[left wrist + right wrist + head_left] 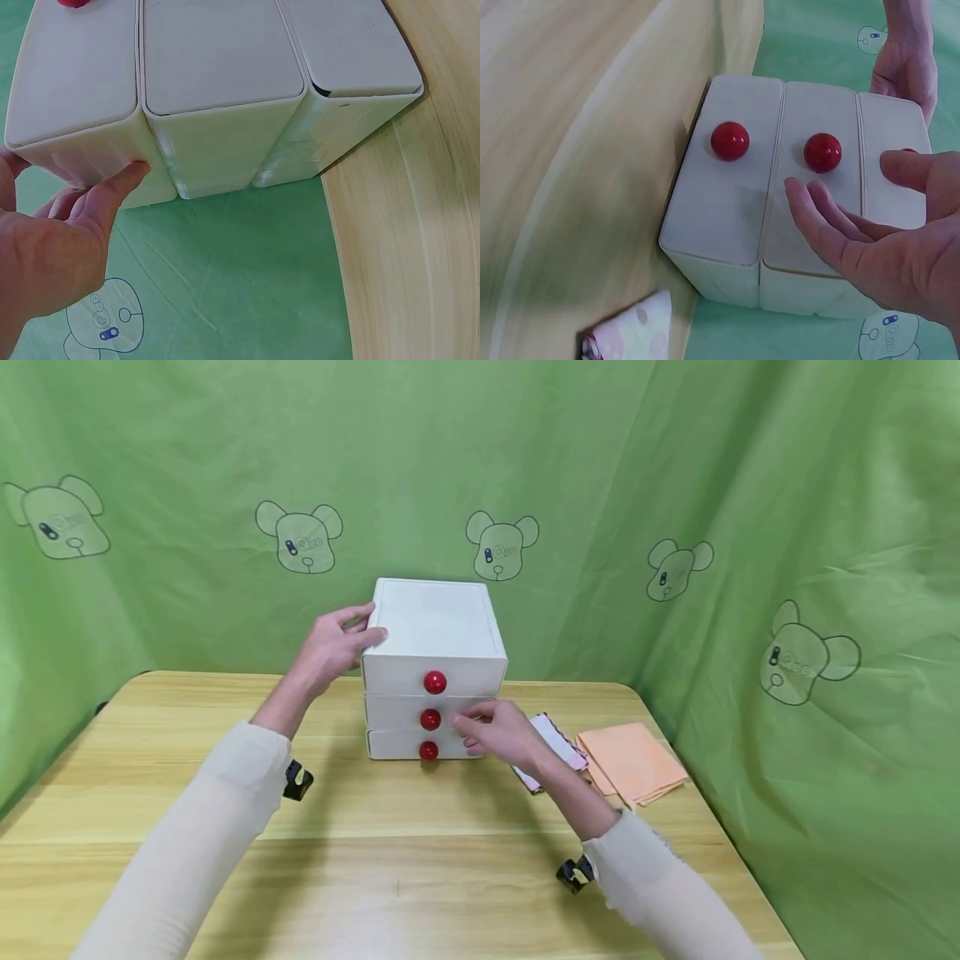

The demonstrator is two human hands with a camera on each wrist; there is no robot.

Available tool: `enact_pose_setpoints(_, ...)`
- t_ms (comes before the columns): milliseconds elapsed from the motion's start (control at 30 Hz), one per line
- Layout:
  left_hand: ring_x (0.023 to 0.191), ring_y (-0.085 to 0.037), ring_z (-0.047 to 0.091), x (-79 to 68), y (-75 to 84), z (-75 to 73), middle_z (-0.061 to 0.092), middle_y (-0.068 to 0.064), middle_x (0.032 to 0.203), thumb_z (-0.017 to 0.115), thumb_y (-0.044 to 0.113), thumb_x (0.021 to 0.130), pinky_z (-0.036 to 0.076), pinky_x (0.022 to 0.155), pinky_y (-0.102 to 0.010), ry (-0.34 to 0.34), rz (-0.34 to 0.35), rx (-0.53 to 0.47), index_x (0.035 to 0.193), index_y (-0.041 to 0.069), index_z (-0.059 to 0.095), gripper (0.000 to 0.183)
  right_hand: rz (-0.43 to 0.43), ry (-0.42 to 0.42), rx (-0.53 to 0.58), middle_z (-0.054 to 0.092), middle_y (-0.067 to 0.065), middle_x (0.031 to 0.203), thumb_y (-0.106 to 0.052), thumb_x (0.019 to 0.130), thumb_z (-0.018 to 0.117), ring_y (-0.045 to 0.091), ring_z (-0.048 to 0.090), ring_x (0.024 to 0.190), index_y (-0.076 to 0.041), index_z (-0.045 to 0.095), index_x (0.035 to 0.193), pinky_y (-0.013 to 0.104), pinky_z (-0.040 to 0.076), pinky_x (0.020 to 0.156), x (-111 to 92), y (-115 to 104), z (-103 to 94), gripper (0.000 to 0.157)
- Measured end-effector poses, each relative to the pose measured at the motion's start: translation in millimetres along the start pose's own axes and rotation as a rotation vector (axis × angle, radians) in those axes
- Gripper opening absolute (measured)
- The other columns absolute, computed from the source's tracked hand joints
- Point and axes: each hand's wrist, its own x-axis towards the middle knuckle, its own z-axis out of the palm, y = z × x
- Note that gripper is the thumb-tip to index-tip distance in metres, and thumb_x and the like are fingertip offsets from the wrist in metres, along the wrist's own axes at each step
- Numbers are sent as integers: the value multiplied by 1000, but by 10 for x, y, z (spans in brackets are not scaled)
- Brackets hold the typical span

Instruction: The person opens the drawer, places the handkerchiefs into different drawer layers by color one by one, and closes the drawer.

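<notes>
toward the far side of the wooden tabletop (390, 885), a white three-drawer cabinet (438, 618) stands upright, its fronts facing the person. each front carries one round red knob: the top knob (435, 682), the middle knob (431, 719) and the bottom knob (428, 751) run in a column. all three drawers sit inside the frame, and the left wrist view shows a small dark gap at one corner of the lowest front. the left hand (339, 643) rests on the upper left edge of the cabinet, fingers fairly straight and spread, one digit over the top and others against the side wall. the right hand (506, 735) hangs in front of the drawers, just beside the middle knob, fingers lightly bent, thumb held apart from them and nothing pinched between. to the right of the cabinet, behind the right forearm, lies a pale patterned cloth (558, 743) with a dark edge; next to it is a folded orange cloth (633, 760). a green curtain (397, 443) printed with outlined bear heads surrounds the tabletop at the back and sides.
</notes>
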Motion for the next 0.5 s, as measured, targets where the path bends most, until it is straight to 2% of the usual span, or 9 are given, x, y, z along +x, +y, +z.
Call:
enact_pose_setpoints(233,93,-10,58,17,-18,-1,35,-2,164,68,27,97,47,62,-19,10,1,-38,157,24,37,67,35,-27,114,69,27,119,-31,99,65,42,69,109,6,65,124,39,61,87,55,-12,120,45)
enact_pose_setpoints(500,106,-12,60,14,-15,4,35,-2,164,69,27,97,48,65,-19,10,2,-40,157,25,37,68,74,-69,270,66,36,119,-26,102,61,43,70,103,15,61,124,43,61,87,122,21,263,47)
